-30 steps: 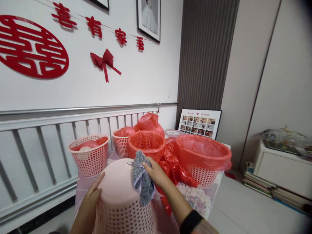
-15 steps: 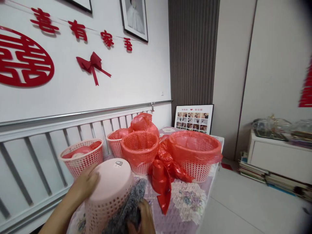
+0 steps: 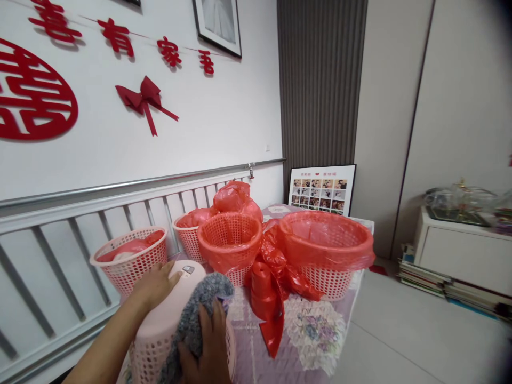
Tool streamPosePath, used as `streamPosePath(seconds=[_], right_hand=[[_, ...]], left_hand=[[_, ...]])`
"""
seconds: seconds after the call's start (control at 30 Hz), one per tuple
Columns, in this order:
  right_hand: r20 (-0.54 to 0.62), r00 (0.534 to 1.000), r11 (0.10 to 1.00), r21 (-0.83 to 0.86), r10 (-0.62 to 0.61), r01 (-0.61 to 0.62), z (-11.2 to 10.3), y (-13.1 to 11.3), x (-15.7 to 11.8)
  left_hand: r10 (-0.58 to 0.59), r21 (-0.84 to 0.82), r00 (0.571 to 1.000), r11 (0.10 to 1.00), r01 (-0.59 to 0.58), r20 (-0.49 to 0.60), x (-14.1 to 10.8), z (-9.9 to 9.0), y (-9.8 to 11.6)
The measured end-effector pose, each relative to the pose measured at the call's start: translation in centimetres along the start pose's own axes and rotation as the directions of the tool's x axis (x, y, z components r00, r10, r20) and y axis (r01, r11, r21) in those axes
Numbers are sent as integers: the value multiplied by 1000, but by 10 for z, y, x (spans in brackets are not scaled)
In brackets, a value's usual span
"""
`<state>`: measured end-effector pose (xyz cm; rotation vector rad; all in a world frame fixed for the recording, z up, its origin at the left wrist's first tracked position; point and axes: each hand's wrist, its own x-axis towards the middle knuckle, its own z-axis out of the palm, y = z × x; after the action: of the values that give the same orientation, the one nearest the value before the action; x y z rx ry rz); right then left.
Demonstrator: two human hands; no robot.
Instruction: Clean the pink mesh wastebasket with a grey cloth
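A pink perforated plastic basket (image 3: 160,314) stands upside down at the table's near left, a small label on its base. My left hand (image 3: 157,285) lies flat on that base with its fingers extended. My right hand (image 3: 208,341) holds a fuzzy grey cloth (image 3: 200,306) pressed against the basket's right side; part of the cloth is hidden behind the fingers. Just beyond stands an upright pink basket (image 3: 228,258) lined with a red plastic bag. Right of it a roll of red plastic bags (image 3: 262,290) stands on end, its loose end trailing forward on the tablecloth.
A larger red-lined basket (image 3: 330,280) stands at the table's right. Two more baskets with red bags, one at the left (image 3: 138,261) and one behind (image 3: 190,240), are near the white radiator (image 3: 32,272). A floral tablecloth (image 3: 296,357) covers the table. A photo board (image 3: 320,189) leans behind.
My left hand has shifted from the basket's left edge onto its base. My right hand and the cloth have moved up and left along the basket, which now tilts slightly differently. The view has shifted slightly.
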<state>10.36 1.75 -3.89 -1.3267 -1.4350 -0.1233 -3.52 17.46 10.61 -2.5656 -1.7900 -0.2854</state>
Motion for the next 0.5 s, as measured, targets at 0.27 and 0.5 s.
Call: streamPosePath(seconds=[0.27, 0.5], right_hand=[[76, 960, 928, 245, 271, -281, 10, 28, -7], [222, 769, 597, 516, 600, -614, 19, 87, -46]], left_hand=[[75, -4, 996, 997, -75, 45, 3, -2, -10], [58, -8, 997, 998, -58, 42, 4, 0, -10]])
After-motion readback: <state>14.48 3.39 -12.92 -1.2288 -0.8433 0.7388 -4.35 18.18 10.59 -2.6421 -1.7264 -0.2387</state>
